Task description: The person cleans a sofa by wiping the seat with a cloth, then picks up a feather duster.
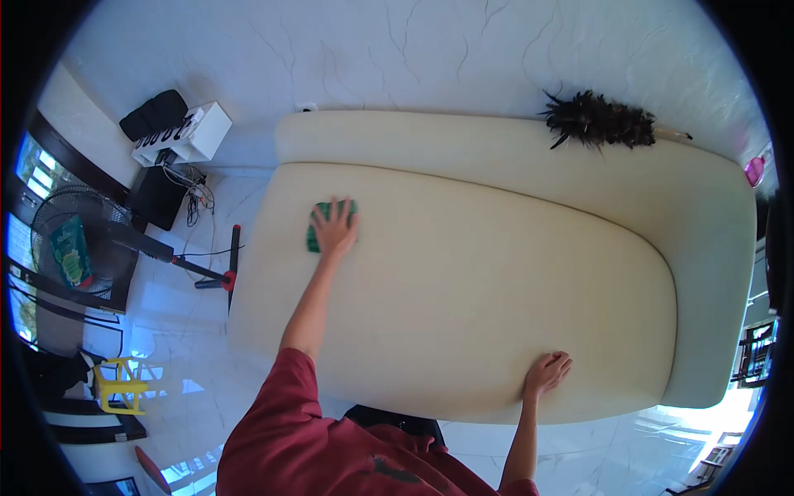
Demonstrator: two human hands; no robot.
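A long cream sofa (463,273) fills the middle of the head view. On the left part of its seat lies a green cloth (313,238), pressed flat under my left hand (335,227), whose fingers are spread over it. My right hand (547,374) rests near the front edge of the seat, to the right, with its fingers curled in; nothing shows in it. A black feather duster (600,121) lies along the top of the backrest, far from both hands.
A standing fan (83,240) is at the left, its base (230,281) beside the sofa. Behind it are a white shelf (207,132) with black items and loose cables (198,194). A yellow stool (121,387) stands lower left. A pink object (754,171) is at the right.
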